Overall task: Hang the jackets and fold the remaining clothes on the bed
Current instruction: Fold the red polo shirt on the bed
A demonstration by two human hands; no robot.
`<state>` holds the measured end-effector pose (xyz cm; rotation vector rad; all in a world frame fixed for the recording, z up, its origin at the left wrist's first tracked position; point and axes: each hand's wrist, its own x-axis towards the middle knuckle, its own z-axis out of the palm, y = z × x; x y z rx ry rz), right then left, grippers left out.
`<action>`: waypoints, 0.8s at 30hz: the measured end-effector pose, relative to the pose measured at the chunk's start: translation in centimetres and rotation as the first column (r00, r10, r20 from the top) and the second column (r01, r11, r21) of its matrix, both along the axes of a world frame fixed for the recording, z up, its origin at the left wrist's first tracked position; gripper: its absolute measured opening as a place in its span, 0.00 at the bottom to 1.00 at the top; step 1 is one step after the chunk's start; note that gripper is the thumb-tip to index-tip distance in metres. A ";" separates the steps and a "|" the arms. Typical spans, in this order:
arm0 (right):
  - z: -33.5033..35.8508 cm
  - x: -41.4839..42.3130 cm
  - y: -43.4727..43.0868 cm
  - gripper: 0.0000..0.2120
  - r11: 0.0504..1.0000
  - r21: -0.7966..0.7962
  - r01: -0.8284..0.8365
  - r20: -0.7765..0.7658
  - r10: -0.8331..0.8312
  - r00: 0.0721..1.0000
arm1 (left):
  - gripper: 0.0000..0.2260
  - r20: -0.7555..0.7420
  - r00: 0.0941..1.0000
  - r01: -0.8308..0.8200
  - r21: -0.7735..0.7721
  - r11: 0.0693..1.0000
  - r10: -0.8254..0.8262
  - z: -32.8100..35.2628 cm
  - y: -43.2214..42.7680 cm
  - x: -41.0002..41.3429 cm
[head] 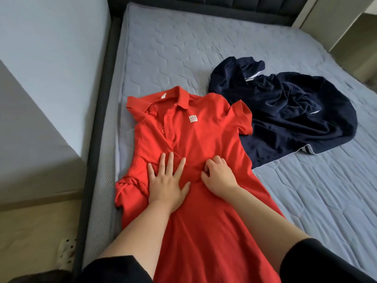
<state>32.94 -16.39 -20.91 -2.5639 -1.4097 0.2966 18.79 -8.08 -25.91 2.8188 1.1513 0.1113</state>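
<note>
Smoothing a red shirt (204, 144) before the fold. Lying face up near the left edge of the bed (163, 48), collar toward the headboard (204, 5). Pressing down on its middle with the left hand (166, 185) — flat, fingers spread, no grip on anything. Pinching up a little cloth just beside it with the right hand (219, 176), fingers curled.

Slide the flat hand out toward the sides to push the wrinkles away. Pull out the bunched sleeve (130, 193) at the bed's left edge and lay it flat first. Then fold both sides in, even, and bring the bottom up.

Can't see the bottom of the shirt — runs off the low end of the view. Hard to tell what the dark blue heap (285, 111) is, touching the shirt's other side near the bed's middle: maybe a jacket to hang, maybe not.
</note>
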 end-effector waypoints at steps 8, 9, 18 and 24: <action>2.0 5.7 3.0 0.20 0.538 0.387 0.749 -0.583 -0.487 0.651 | 0.32 -0.023 1.000 0.002 -0.006 1.000 -0.002 0.4 -0.1 0.0; 2.3 6.9 3.5 0.19 0.423 0.273 0.864 -0.724 -0.501 0.474 | 0.32 -0.039 0.999 0.004 -0.010 1.000 -0.005 0.5 0.0 0.2; 3.4 12.3 5.8 0.07 0.336 -0.082 0.938 -0.930 -0.363 0.049 | 0.33 -0.092 0.996 0.006 -0.043 0.999 -0.010 0.6 0.2 0.6; 5.3 10.6 6.1 0.09 0.361 0.480 0.799 -0.647 -0.470 0.601 | 0.32 -0.096 0.995 0.015 -0.074 0.997 -0.022 0.7 0.3 0.4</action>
